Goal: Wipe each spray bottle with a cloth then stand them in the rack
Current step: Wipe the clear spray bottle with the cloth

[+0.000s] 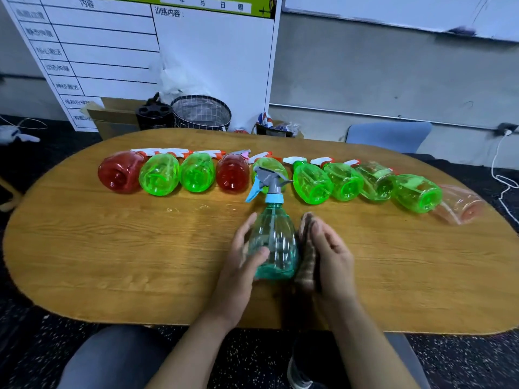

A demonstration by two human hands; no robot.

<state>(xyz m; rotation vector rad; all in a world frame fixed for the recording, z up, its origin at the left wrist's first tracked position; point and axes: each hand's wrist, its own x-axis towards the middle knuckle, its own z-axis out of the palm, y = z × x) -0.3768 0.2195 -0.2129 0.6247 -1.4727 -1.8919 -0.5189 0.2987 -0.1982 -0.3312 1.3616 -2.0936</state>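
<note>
Wiping step underway, near-centre of table [112, 248]: left hand [241, 265] gripping teal spray bottle [273, 245] upright, right hand [328, 256] pressing cloth [307, 248] to its right side w/ straightish fingers. Next: finishing wipe, then finding rack, none in view.

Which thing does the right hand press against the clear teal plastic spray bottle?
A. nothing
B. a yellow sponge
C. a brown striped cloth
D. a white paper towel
C: the right hand presses a brown striped cloth on the side of the clear teal plastic spray bottle, which the left hand holds.
</note>
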